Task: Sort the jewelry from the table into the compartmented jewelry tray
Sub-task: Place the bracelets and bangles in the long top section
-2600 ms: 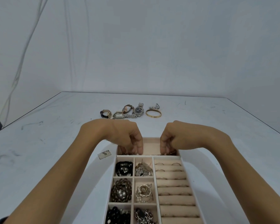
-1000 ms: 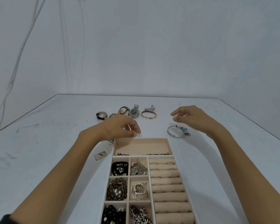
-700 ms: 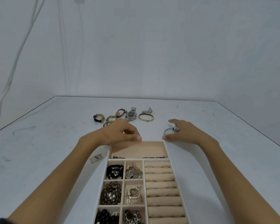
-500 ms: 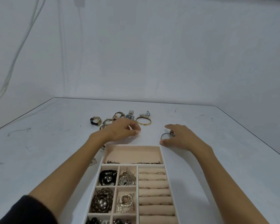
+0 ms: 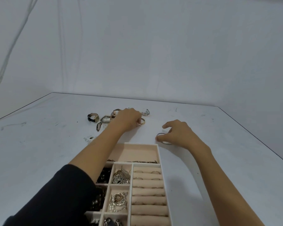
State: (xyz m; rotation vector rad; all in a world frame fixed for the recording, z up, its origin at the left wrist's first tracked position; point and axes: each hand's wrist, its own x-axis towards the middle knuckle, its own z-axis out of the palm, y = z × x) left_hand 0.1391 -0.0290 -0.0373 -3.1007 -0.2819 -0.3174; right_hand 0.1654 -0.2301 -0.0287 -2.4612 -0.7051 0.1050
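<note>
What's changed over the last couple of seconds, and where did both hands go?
Both hands left the tray's far compartment and moved out over the table. The left hand reached forward and curls its fingers on the gold bangle. The right hand went to the right of the tray and pinches the silver bangle. The watches and the sorted pieces stayed put.

Watches (image 5: 103,119) lie on the table (image 5: 39,144) behind the tray (image 5: 158,154).

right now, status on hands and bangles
Left hand pinching gold bangle. Right hand gripping silver bangle beside tray. Left forearm crosses tray.
</note>
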